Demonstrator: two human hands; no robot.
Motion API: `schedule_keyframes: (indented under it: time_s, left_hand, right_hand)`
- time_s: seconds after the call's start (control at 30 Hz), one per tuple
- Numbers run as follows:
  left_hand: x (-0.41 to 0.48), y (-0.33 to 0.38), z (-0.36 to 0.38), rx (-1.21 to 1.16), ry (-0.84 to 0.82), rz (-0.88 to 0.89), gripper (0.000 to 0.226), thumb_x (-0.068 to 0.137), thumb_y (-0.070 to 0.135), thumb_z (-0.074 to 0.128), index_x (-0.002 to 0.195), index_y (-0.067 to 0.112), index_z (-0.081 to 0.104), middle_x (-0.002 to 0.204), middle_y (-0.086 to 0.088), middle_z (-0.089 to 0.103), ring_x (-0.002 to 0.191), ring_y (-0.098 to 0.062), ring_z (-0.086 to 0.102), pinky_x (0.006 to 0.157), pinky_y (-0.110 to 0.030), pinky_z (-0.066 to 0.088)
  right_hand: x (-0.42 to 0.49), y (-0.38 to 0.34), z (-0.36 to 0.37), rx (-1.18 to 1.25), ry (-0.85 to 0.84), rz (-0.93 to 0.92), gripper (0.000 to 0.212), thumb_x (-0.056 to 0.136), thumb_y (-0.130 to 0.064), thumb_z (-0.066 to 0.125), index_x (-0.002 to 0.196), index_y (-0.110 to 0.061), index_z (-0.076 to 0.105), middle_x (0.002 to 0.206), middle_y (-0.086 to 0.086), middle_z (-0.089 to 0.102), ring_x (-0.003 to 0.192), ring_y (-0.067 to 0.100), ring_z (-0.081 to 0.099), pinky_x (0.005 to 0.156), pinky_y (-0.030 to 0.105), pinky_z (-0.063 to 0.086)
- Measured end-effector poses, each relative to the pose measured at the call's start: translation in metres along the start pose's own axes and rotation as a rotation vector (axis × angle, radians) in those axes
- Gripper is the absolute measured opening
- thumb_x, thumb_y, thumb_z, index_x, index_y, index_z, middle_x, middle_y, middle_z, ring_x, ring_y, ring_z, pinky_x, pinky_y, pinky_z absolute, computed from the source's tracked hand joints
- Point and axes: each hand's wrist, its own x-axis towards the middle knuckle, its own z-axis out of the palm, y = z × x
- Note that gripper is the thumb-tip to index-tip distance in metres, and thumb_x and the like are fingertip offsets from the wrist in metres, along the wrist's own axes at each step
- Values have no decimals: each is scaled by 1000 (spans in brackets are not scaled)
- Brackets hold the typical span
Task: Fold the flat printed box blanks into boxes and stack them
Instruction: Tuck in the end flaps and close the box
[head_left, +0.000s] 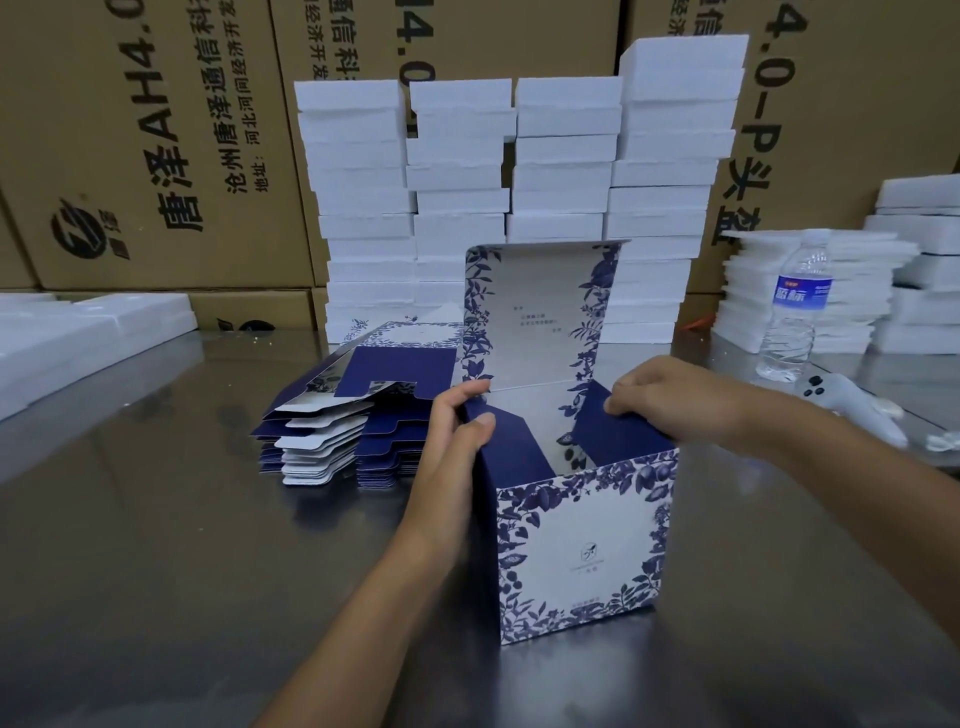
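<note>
A blue-and-white floral printed box (582, 551) stands upright on the steel table, its lid panel raised at the back and its top open. My left hand (457, 436) grips the left side flap at the box's upper left edge. On the opposite side my right hand (670, 397) pinches the dark blue right flap, which tilts inward. A pile of flat printed box blanks (353, 410) lies to the left of the box, fanned out and several layers deep.
Tall stacks of white foam trays (519, 182) stand behind the box against brown cartons. More foam pieces lie at the left edge (78, 332) and far right (831, 291). A water bottle (795, 312) and a white controller (852, 400) sit at right.
</note>
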Motion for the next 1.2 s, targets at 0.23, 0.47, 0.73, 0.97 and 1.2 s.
schedule_keyframes:
  time_s: [0.23, 0.47, 0.73, 0.97, 1.2]
  left_hand:
    - [0, -6, -2, -42, -46, -6, 30, 71, 37, 56, 99, 42, 63, 102, 11, 69, 96, -16, 65, 88, -40, 51]
    - [-9, 3, -1, -29, -36, 6, 39, 60, 51, 58, 98, 45, 62, 130, -3, 53, 126, -32, 47, 109, -58, 31]
    - [-11, -2, -1, -117, -87, -20, 24, 72, 33, 55, 94, 36, 64, 95, 12, 67, 86, -17, 63, 78, -38, 48]
    - [-12, -1, -1, -78, -86, -8, 32, 63, 43, 60, 94, 39, 65, 108, 8, 63, 101, -22, 59, 90, -43, 45]
    - [-16, 5, 4, -96, -6, 67, 52, 76, 33, 71, 116, 56, 48, 126, 4, 53, 122, -9, 51, 107, -38, 39]
  right_hand:
    - [4, 0, 3, 42, 32, 34, 44, 89, -16, 52, 52, -19, 29, 40, -5, 28, 34, 12, 22, 36, 12, 20]
    - [2, 4, 1, 54, 7, 56, 23, 86, -11, 52, 67, -12, 39, 60, 8, 32, 48, 17, 29, 42, 18, 25]
    - [-1, 7, 0, 119, 54, 27, 31, 90, -18, 52, 64, -15, 37, 52, -1, 28, 44, 14, 26, 41, 18, 26]
    - [-6, 11, 5, 165, 95, -72, 38, 90, -5, 49, 56, -14, 36, 47, -3, 36, 35, 5, 32, 37, 12, 28]
    - [-12, 22, 12, 477, 211, -165, 25, 89, -4, 60, 85, -28, 57, 60, 0, 54, 47, 3, 51, 43, 13, 41]
